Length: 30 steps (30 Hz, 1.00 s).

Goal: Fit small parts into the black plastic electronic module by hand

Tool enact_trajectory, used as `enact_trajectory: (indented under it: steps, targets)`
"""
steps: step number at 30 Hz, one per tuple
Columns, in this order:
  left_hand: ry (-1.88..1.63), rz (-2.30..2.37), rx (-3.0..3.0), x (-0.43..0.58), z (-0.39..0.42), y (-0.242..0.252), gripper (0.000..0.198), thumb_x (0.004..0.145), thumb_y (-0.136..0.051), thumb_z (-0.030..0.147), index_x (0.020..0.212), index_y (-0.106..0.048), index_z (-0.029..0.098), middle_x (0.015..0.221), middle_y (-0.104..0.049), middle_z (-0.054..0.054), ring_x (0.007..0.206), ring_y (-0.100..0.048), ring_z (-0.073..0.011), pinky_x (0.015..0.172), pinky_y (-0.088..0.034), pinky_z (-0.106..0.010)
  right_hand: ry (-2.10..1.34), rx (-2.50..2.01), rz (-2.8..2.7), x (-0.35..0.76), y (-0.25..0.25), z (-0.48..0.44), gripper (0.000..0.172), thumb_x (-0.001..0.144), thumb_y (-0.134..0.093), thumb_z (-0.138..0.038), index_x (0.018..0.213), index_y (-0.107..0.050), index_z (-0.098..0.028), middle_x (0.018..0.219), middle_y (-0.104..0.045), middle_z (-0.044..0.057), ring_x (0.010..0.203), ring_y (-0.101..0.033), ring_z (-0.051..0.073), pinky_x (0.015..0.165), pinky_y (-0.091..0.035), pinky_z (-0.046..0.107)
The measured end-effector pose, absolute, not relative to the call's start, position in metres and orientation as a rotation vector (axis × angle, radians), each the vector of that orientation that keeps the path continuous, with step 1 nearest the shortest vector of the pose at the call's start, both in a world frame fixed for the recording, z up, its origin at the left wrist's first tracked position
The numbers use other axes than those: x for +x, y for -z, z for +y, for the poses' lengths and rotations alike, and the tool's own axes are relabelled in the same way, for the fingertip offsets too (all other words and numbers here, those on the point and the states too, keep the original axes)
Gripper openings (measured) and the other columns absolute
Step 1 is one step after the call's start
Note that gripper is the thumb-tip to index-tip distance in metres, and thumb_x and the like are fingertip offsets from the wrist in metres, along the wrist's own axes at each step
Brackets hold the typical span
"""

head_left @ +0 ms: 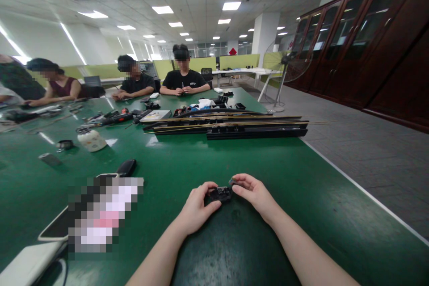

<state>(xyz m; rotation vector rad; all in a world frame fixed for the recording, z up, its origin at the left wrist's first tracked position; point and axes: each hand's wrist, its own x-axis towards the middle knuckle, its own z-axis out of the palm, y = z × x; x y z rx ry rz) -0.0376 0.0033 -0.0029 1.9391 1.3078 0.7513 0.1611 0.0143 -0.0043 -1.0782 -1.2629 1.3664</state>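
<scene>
My left hand (199,208) grips a small black plastic housing (221,194) just above the green table, thumb along its near side and fingers round its far left edge. The housing's upper side is open, and dark inner parts with a few light spots show in it. At its right end, my right hand (256,194) pinches a small bluish-grey piece (231,182) between thumb and fingers. That piece is partly covered by the fingertips and too small to name. It is right beside the housing; whether they touch, I cannot tell.
Long black strips (258,132) and thin rods lie across the table beyond my hands. A phone-like device (55,225) and a white box (28,264) are at the left, with a floral jar (92,140) further back. Several people sit across the green table (321,201).
</scene>
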Motion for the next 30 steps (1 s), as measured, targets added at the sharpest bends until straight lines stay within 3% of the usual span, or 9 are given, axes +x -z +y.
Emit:
enact_trajectory:
  steps: [30]
  targets:
    - [-0.786,1.258,1.894,-0.0395,0.0052,0.0092,0.038,0.071,-0.057,0.032,0.107,-0.051,0.022,0.105,-0.059,-0.005,0.097,-0.052,-0.0209,0.088,-0.038,-0.036,-1.388,-1.025,-0.984,0.1621,-0.0037,0.0127,0.023,0.064,-0.069,-0.031,0.082,-0.059,-0.02,0.085,-0.068,0.002,0.09,-0.06,0.018,0.09,-0.036,0.033]
